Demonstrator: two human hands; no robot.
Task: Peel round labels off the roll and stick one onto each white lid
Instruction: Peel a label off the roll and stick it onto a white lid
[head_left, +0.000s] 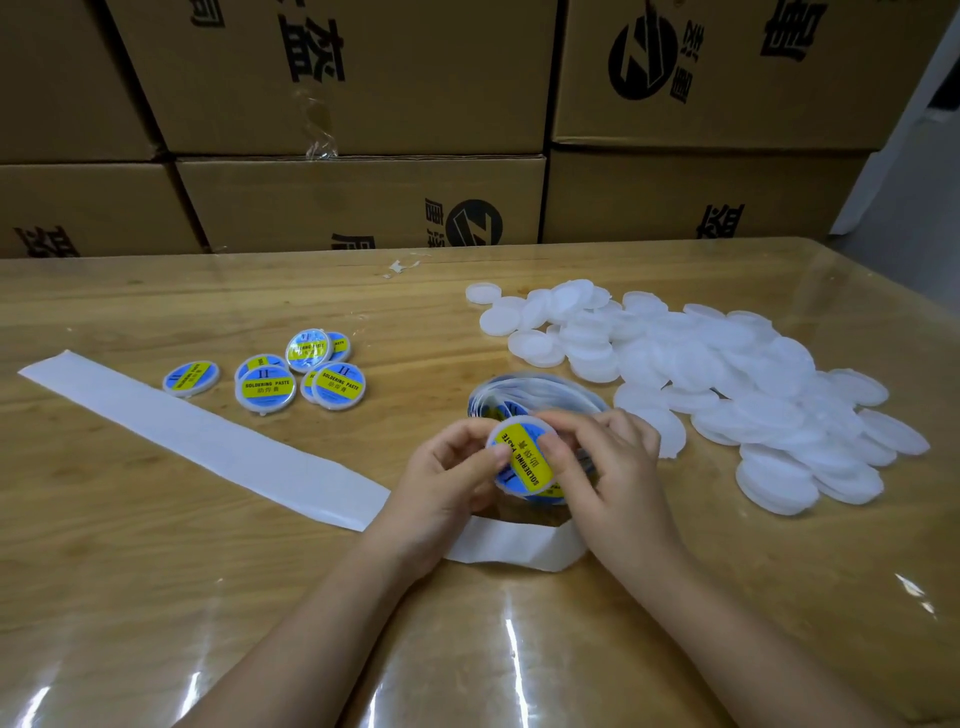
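Note:
Both hands hold one white lid (522, 457) above the table, its blue and yellow round label facing up. My left hand (447, 478) grips the lid's left edge with thumb and fingers. My right hand (602, 467) curls over its right side, thumb pressing on the label. Right behind the hands lies the label roll (530, 389), partly hidden. A pile of bare white lids (727, 384) spreads at the right. Several labelled lids (291, 374) lie at the left centre.
The spent white backing strip (192, 436) runs from the far left across the wooden table (156, 597) and passes under my wrists. Stacked cardboard boxes (363, 197) wall off the far edge. A scrap of clear tape (400, 267) lies near them.

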